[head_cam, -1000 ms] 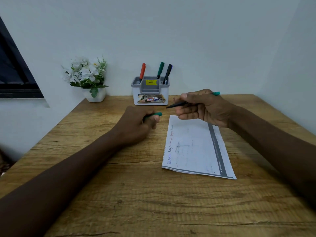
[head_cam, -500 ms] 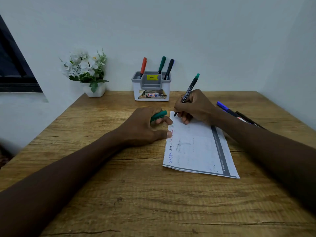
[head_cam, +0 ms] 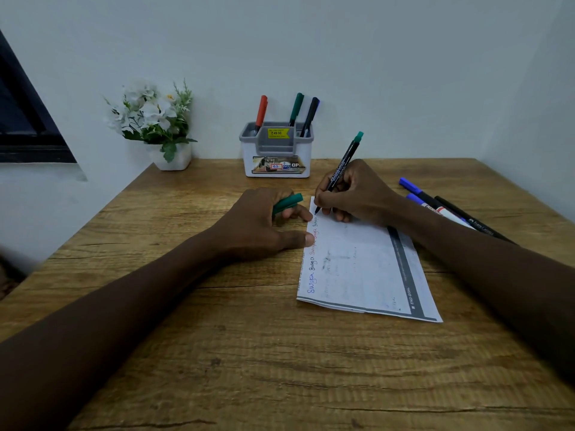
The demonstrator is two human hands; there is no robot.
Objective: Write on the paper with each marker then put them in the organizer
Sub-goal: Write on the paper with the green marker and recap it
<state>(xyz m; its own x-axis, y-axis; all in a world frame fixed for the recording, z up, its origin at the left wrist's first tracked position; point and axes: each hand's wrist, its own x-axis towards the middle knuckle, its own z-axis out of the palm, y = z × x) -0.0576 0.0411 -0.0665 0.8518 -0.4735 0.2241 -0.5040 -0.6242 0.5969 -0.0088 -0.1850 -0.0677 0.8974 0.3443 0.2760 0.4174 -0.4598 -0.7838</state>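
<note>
A white sheet of paper (head_cam: 364,269) lies on the wooden table (head_cam: 217,353), with several handwritten words along its left edge. My right hand (head_cam: 357,194) grips a green marker (head_cam: 343,163), its tip touching the paper's far left corner. My left hand (head_cam: 264,222) rests beside the paper, fingers on its left edge, and holds the green cap (head_cam: 287,203). The grey and white organizer (head_cam: 277,150) stands at the back with a red marker (head_cam: 261,112), a green one (head_cam: 296,107) and a black one (head_cam: 311,115) upright in it.
Two blue-capped markers (head_cam: 417,194) and a black marker (head_cam: 466,217) lie on the table right of my right forearm. A white pot of white flowers (head_cam: 155,126) stands at the back left. Walls close the table at the back and right.
My right hand swung the marker from level to upright and lowered its tip onto the paper. My left hand slid right to the paper's edge, cap still in it.
</note>
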